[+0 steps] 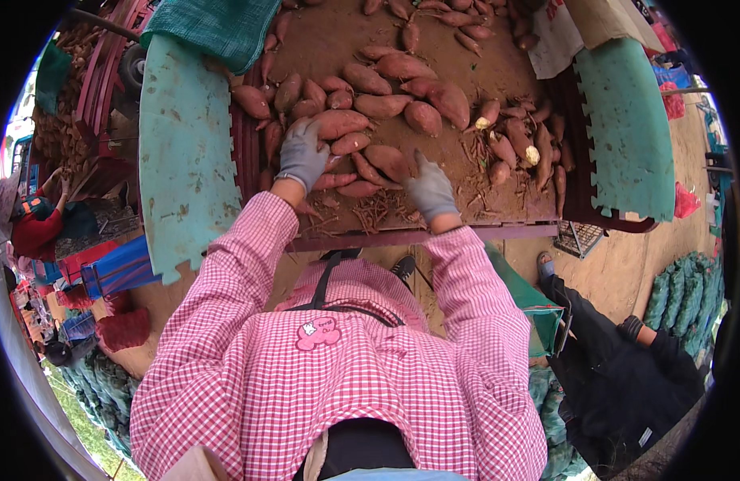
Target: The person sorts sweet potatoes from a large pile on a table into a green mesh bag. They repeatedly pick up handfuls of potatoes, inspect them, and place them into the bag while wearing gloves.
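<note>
My left hand (302, 155), in a grey work glove, lies over the left side of a group of sweet potatoes. Its fingers touch the left end of a long sweet potato (344, 123); whether they grip it is hidden. My right hand (431, 187), also gloved, is beside the right end of a plump sweet potato (386, 161), with the index finger stretched forward and apart from the thumb. Between my hands are several smaller sweet potatoes (359, 189). All of them lie on the soil-covered bed of a cart (490, 66).
Broken sweet potatoes (519, 144) and thin roots are piled at the bed's right side. Turquoise foam mats (186, 150) drape both side walls. A wooden edge (430, 235) runs before me. A person in dark clothing (622, 373) is at right, beside a green net (535, 318).
</note>
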Demonstrator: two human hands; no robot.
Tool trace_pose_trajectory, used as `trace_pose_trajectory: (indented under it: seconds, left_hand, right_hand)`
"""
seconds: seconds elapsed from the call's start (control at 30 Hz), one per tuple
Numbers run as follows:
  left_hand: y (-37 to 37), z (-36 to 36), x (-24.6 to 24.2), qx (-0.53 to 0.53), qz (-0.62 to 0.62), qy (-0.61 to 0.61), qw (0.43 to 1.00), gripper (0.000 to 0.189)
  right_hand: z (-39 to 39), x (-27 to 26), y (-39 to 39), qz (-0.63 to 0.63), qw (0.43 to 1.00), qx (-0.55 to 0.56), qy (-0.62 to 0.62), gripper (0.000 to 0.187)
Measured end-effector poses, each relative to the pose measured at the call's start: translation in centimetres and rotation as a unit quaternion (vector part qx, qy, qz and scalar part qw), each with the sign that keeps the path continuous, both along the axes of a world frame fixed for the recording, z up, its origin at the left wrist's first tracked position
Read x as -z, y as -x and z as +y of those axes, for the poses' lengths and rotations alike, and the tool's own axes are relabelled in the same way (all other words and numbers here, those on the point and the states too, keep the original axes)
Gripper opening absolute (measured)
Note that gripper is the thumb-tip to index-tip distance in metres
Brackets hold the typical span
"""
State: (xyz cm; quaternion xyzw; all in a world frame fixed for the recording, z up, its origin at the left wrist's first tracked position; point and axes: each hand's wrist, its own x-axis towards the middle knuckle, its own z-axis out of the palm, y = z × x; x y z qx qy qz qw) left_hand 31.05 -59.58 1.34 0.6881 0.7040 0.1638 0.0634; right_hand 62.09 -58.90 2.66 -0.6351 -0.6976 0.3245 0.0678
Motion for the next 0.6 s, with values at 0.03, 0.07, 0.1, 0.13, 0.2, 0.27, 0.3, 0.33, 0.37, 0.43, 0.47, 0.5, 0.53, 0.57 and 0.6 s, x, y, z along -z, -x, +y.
trace_pose_trajectory:
  seconds: [0.03, 0.07, 0.1, 0.13, 0.2, 0.27, 0.3, 0.33, 0.37, 0.43, 0.47, 0.5, 0.53, 0.57, 0.6]
  left_hand:
    - [0.1, 1.8, 0.6, 0.021, 0.056, 0.052, 0.997, 0.065]
    - [0.3, 3.5, 1.2, 0.040, 0.113, 0.116, 0.986, 0.069]
    - [0.3, 4.9, 1.8, 0.062, 0.173, 0.174, 0.968, 0.072]
    - [-0.1, 6.0, 2.4, 0.108, 0.277, 0.211, 0.931, 0.086]
    - [-0.3, 7.9, 3.0, 0.139, 0.334, 0.225, 0.905, 0.092]
    - [-0.4, 10.0, 3.0, 0.163, 0.319, 0.305, 0.882, 0.103]
    - [-0.1, 10.7, 2.8, 0.189, 0.328, 0.313, 0.871, 0.106]
    - [0.3, 11.8, 2.3, 0.217, 0.316, 0.330, 0.863, 0.110]
    - [0.7, 12.7, 1.9, 0.242, 0.305, 0.344, 0.854, 0.113]
    - [1.8, 13.2, 0.8, 0.247, 0.243, 0.332, 0.877, 0.120]
    - [2.4, 13.5, 0.2, 0.236, 0.207, 0.358, 0.879, 0.120]
    - [2.9, 13.6, -0.4, 0.232, 0.163, 0.376, 0.882, 0.120]
    - [3.4, 13.3, -1.0, 0.212, 0.130, 0.355, 0.901, 0.120]
    - [3.9, 13.0, -1.8, 0.200, 0.065, 0.332, 0.919, 0.118]
    - [4.3, 12.9, -2.8, 0.169, -0.005, 0.351, 0.921, 0.116]
  right_hand:
    - [2.2, 1.2, 2.5, -0.042, 0.997, -0.024, 0.054, 0.075]
    - [3.6, 2.4, 4.8, -0.094, 0.992, -0.027, 0.076, 0.079]
    - [4.5, 3.5, 6.3, -0.105, 0.989, -0.043, 0.094, 0.082]
    - [5.3, 4.3, 7.2, -0.125, 0.987, -0.043, 0.095, 0.086]
    - [6.3, 5.5, 7.9, -0.133, 0.983, -0.045, 0.118, 0.088]
    - [6.9, 6.1, 7.7, -0.107, 0.982, -0.045, 0.150, 0.083]
    - [7.3, 6.1, 7.2, -0.094, 0.984, -0.036, 0.147, 0.081]
    - [7.6, 6.2, 6.9, -0.074, 0.985, -0.010, 0.157, 0.080]
    - [7.9, 6.1, 6.3, -0.033, 0.984, 0.024, 0.174, 0.080]
    - [7.8, 5.8, 5.0, 0.053, 0.982, 0.103, 0.148, 0.081]
    - [7.3, 5.5, 4.1, 0.134, 0.969, 0.162, 0.128, 0.077]
    - [6.4, 5.1, 3.1, 0.212, 0.946, 0.218, 0.108, 0.074]
    - [5.3, 4.7, 2.1, 0.273, 0.914, 0.281, 0.106, 0.070]
    - [3.7, 4.3, 1.1, 0.424, 0.844, 0.299, 0.140, 0.067]
    - [1.4, 3.6, -0.7, 0.550, 0.749, 0.320, 0.184, 0.063]
